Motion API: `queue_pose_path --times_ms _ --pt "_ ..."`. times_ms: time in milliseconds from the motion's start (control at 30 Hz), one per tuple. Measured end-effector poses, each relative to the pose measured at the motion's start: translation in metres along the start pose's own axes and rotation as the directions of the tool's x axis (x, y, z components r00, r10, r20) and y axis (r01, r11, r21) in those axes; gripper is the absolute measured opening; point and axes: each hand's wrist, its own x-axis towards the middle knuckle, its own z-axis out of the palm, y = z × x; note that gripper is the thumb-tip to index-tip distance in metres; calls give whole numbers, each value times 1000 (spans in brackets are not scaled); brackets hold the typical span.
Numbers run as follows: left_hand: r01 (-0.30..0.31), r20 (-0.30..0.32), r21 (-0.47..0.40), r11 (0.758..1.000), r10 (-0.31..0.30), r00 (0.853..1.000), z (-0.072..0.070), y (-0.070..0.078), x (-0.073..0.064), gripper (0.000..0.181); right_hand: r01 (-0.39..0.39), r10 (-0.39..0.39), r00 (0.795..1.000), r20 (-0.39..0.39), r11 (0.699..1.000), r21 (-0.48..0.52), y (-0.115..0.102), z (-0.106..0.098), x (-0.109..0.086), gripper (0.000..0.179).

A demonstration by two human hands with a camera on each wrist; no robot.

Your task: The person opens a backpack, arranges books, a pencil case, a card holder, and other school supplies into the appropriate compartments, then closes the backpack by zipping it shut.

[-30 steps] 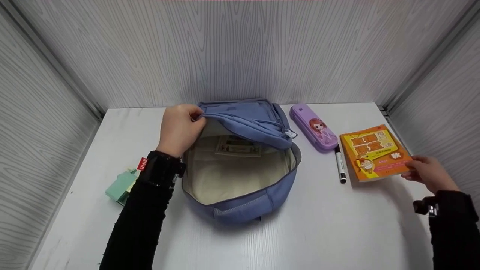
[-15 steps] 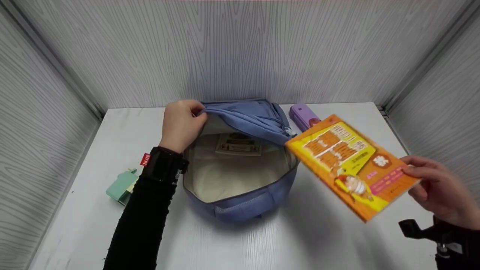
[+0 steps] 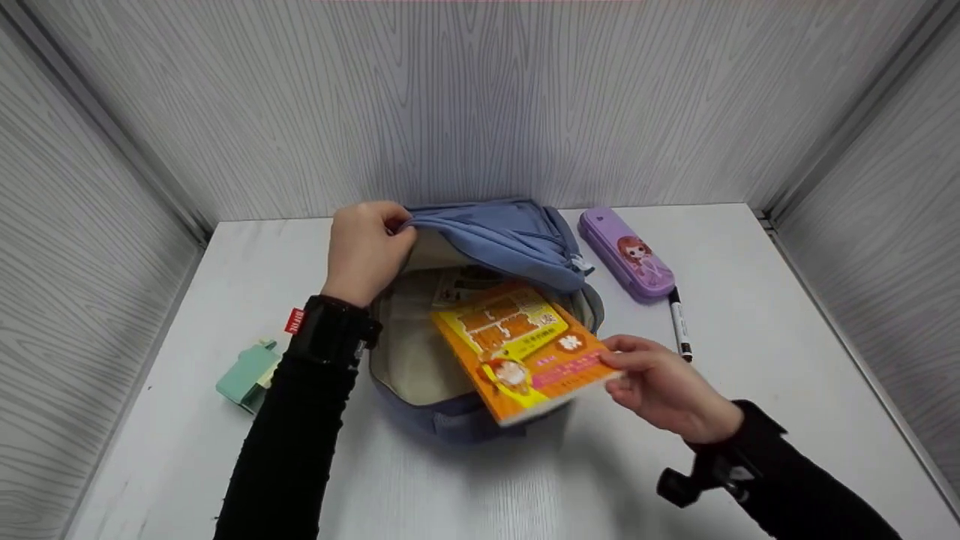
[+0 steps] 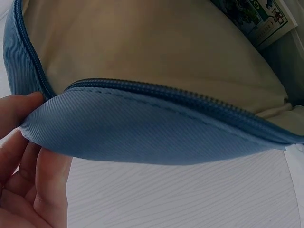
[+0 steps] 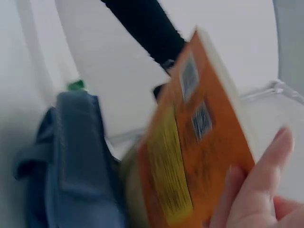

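A blue backpack [image 3: 517,225] lies on the table with its main compartment unzipped and its pale lining showing. My left hand [image 3: 367,251] pinches the edge of its flap and holds it raised; in the left wrist view, thumb and fingers grip the blue cloth beside the zipper [image 4: 190,97]. My right hand [image 3: 667,386] holds an orange and yellow book [image 3: 525,352] by its right edge, over the opening. The right wrist view shows the book's orange back cover [image 5: 209,156], slightly blurred. Inside the backpack, partly covered by the orange book, is another printed booklet [image 3: 457,285].
Right of the backpack lie a purple pencil case [image 3: 626,255] with a cartoon girl and a black-and-white marker [image 3: 680,326]. A mint-green small object [image 3: 247,379] sits left, partly behind the left sleeve. Grey wood-grain panels [image 3: 480,97] wall the table.
My right hand has lifted the orange book off the table at the right and carried it left over the backpack. The left hand keeps its grip on the flap.
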Motion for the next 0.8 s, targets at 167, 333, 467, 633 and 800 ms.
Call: queue_pose_path --times_ms 167,333,467,633,800 --pt "-12 -21 -7 1000 12 1000 1 -2 -1 16 70 -69 986 -150 998 -2 11 12 50 8" --pt "-4 -6 -12 1000 4 1000 3 -1 0 17 102 -88 972 -218 993 54 15 15 86 11" --pt "-1 2 -8 1000 1 1000 4 -1 -1 17 84 -57 977 -203 989 126 19 17 95 17" --pt "0 9 -15 1000 0 1000 4 -1 -1 18 96 -95 987 -132 995 1 20 23 85 31" --pt "4 10 -19 1000 -4 1000 3 -2 -1 18 110 -124 990 -67 976 -186 19 26 63 56"
